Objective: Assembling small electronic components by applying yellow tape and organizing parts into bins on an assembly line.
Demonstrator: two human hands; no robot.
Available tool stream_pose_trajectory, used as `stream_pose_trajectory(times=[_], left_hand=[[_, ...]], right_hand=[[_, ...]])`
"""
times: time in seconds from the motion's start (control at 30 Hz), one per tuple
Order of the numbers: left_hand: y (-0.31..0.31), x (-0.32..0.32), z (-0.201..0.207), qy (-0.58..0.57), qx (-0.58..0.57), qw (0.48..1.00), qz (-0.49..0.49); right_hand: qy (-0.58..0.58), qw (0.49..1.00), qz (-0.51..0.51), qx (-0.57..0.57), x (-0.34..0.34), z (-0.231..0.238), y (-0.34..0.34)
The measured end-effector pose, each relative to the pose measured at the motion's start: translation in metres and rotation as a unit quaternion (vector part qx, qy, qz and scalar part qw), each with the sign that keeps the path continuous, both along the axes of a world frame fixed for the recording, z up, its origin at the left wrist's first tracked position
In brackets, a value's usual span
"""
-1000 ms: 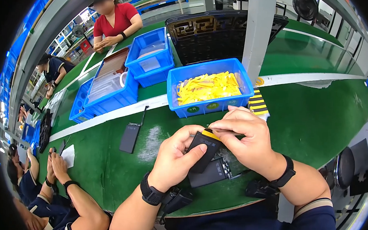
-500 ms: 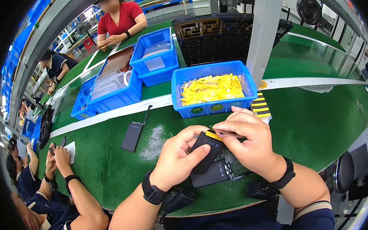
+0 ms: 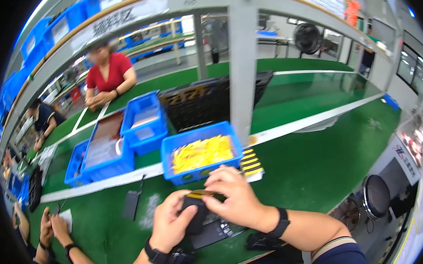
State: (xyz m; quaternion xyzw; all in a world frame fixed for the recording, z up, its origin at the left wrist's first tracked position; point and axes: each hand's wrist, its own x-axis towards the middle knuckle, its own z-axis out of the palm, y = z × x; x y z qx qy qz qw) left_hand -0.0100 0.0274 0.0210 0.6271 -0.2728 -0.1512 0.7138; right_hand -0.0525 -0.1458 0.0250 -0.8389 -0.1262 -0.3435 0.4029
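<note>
My left hand grips a flat black battery pack, thumb on its face and fingers behind. A yellow strip runs along the battery's upper end. There, my right hand is closed in a pinch on a thin dark strip, partly hidden by the fingers. Under my hands, a second black battery pack lies on the green table. Left of them rests another battery pack with a thin lead. Just beyond my right hand stands a blue bin full of yellow pieces.
More blue bins stand at the left. A grey post rises behind the yellow pieces, beside a black tray. A co-worker's hands work at the left; a person in red sits across the table.
The view has tilted upward and turned right, so the table things appear lower and farther left. The battery's upper end is now angled more edge-on; both hands keep their grip.
</note>
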Motion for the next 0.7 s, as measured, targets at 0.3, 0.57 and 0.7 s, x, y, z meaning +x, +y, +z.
stream_pose_trajectory(times=[0.3,0.57,0.7], left_hand=[[0.005,0.001,0.004,0.005,0.031,0.999,0.017],[-0.003,0.005,0.007,0.031,0.005,0.999,-0.021],[0.000,0.002,0.005,0.020,-0.018,1.000,-0.017]], right_hand=[[-0.124,0.982,-0.010,-0.142,-0.010,0.014,-0.001],[-0.122,0.986,0.071,-0.089,-0.011,0.017,0.000],[-0.112,0.988,0.040,-0.096,-0.007,0.006,0.004]])
